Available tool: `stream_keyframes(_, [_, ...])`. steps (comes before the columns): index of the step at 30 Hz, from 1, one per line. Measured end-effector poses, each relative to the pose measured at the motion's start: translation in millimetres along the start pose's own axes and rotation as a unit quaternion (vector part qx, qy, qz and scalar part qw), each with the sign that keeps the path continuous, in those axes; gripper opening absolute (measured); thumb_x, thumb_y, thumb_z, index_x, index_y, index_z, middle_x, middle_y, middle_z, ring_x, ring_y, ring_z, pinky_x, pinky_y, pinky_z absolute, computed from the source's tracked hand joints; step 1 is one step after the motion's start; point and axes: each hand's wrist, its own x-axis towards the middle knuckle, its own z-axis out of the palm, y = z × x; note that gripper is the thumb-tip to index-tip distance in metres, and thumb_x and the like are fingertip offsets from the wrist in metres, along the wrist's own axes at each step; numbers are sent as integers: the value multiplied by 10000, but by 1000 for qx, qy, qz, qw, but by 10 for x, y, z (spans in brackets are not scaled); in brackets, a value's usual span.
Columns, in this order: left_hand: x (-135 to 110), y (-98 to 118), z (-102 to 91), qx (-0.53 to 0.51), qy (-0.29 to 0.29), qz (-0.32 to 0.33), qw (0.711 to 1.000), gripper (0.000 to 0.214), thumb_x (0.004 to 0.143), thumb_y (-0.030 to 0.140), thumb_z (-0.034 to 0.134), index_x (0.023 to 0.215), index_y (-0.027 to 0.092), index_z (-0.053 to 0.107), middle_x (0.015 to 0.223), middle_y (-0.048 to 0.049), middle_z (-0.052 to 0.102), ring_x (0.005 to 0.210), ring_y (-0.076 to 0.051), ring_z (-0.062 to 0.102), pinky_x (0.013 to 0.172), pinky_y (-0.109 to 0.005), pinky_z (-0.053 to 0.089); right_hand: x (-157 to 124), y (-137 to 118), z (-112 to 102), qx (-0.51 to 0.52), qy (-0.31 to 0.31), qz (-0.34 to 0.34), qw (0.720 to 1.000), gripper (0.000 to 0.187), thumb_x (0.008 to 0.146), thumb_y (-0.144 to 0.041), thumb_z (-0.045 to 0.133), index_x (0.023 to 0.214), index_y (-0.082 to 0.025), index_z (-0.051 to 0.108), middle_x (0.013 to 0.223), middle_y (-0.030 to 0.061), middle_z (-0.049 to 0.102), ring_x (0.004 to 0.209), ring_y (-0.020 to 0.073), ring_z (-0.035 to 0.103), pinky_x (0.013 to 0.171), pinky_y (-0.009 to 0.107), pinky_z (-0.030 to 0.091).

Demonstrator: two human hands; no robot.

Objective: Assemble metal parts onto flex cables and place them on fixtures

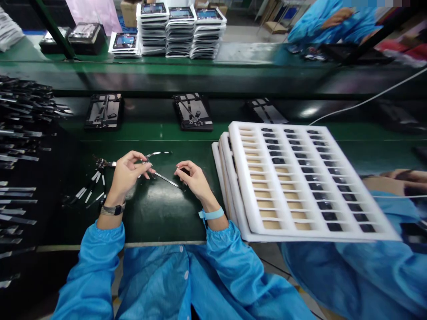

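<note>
Between its thumb and fingers, my left hand (pixel 128 172) pinches a thin flat flex cable (pixel 166 179), whose silvery strip slants down to the right over the green bench. Another strip end sticks out above those fingertips. To the right of the cable is my right hand (pixel 195 180), its fingers curled and the tips close together; whatever they hold, if anything, is too small to make out. A bunch of loose flex cables (pixel 95 180) with black and white strips lies on the bench left of my left hand.
A stack of white foam trays (pixel 253 226) with black parts stands at right. Device housings (pixel 104 111) sit along the strip behind the bench. Many flex cables (pixel 20 155) hang at left. Padded stacks (pixel 180 35) stand on the shelf. A co-worker's sleeve (pixel 393 209) is at right.
</note>
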Motion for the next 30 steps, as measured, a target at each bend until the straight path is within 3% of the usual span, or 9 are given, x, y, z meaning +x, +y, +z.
stream_keyframes(5, [28, -103, 31, -18, -8, -7, 1000, 504, 745, 260, 926, 1184, 174, 693, 836, 3, 685, 597, -151, 714, 473, -228, 522, 12, 41, -7, 14, -25, 4, 1000, 306, 919, -503, 711, 1043, -232, 645, 969, 49, 730, 705, 142, 574, 604, 279, 442])
stream_keyframes(12, [-2, -125, 51, -5, -26, -29, 999, 381, 756, 294, 916, 1065, 147, 749, 754, -24, 693, 594, -138, 669, 490, -221, 484, -13, 12, 3, -7, -22, 3, 1000, 308, 925, -509, 738, 983, -230, 623, 925, 54, 758, 681, 147, 579, 594, 285, 423])
stream_keyframes(22, [-19, -220, 65, 22, -63, -57, 996, 406, 774, 327, 922, 1102, 149, 762, 789, -39, 718, 624, -138, 668, 542, -234, 489, -31, -28, -35, -93, -17, -23, 995, 231, 920, -438, 747, 921, -207, 727, 875, 48, 727, 827, 202, 632, 799, 342, 501])
stream_keyframes(30, [-32, -193, 110, 25, -64, -53, 996, 393, 752, 324, 931, 1071, 150, 781, 830, -50, 733, 675, -143, 662, 618, -259, 535, -17, 6, -46, -84, -11, -15, 996, 213, 907, -435, 744, 921, -223, 756, 934, 54, 751, 924, 236, 655, 904, 378, 503])
